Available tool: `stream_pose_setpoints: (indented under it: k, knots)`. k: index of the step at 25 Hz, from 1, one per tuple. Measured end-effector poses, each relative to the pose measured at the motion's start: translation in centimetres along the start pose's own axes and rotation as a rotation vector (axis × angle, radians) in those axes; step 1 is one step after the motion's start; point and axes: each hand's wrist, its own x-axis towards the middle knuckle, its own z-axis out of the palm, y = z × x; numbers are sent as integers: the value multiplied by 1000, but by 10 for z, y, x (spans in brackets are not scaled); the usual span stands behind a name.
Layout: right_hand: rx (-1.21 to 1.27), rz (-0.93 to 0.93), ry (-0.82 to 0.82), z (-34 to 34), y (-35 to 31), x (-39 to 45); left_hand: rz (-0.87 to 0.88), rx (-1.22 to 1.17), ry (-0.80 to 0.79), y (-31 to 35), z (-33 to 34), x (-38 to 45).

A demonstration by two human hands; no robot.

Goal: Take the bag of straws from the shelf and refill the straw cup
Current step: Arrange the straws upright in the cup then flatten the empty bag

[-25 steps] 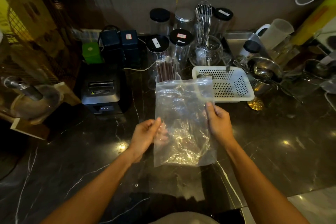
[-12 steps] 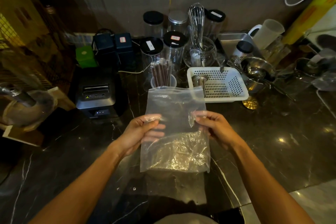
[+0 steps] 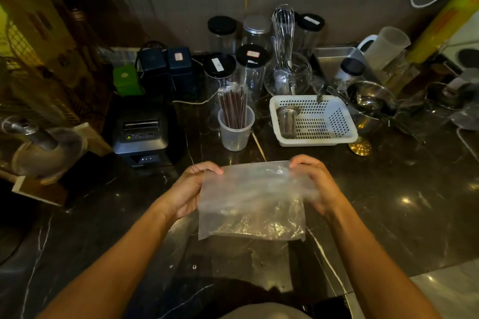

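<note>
A clear plastic bag (image 3: pixel 252 204) hangs flat between my hands above the dark marble counter (image 3: pixel 388 215), and I see no straws inside it. My left hand (image 3: pixel 190 189) pinches its top left corner and my right hand (image 3: pixel 317 186) pinches its top right corner. Beyond the bag stands a translucent straw cup (image 3: pixel 236 132) holding a bunch of dark wrapped straws (image 3: pixel 232 105) upright.
A black receipt printer (image 3: pixel 142 132) sits left of the cup. A white perforated basket (image 3: pixel 315 122) with a metal cup in it sits to the right. Lidded jars (image 3: pixel 250 65), a whisk in a glass bowl (image 3: pixel 286 72) and metal bowls (image 3: pixel 373 103) line the back.
The bag has come down and toward me, off the cup and basket. Both hands shifted from its sides to its top corners. The top part now looks folded over, making it shorter.
</note>
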Motion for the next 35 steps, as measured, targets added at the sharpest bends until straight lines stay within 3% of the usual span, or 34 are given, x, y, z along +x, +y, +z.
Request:
stream_pose_setpoints:
  k: [5,9,16,23,25,27,29,31,35]
  knots:
    - [-38,23,-78,-12,-8,-7,69,93,-11,2,7,1]
    - [-145,-19,1,-10,-7,-12,85,131,3,4,8,4]
    - [-16,-35,35,-13,-4,-10,-75,29,-64,-1,5,2]
    - [-224,-65,171,-10,-5,-1,101,441,9,7,11,5]
    - [-459,-41,102,0,-13,-1,124,510,2,12,15,6]
    - [-653,29,-112,12,-15,-1,140,545,-16,14,20,8]
    - [-783,52,-211,20,-11,1,138,558,-42,16,25,10]
    - [-766,39,-195,25,-10,2,158,586,-50,22,28,9]
    - [-465,77,-81,23,-13,-4,266,493,45,28,21,-2]
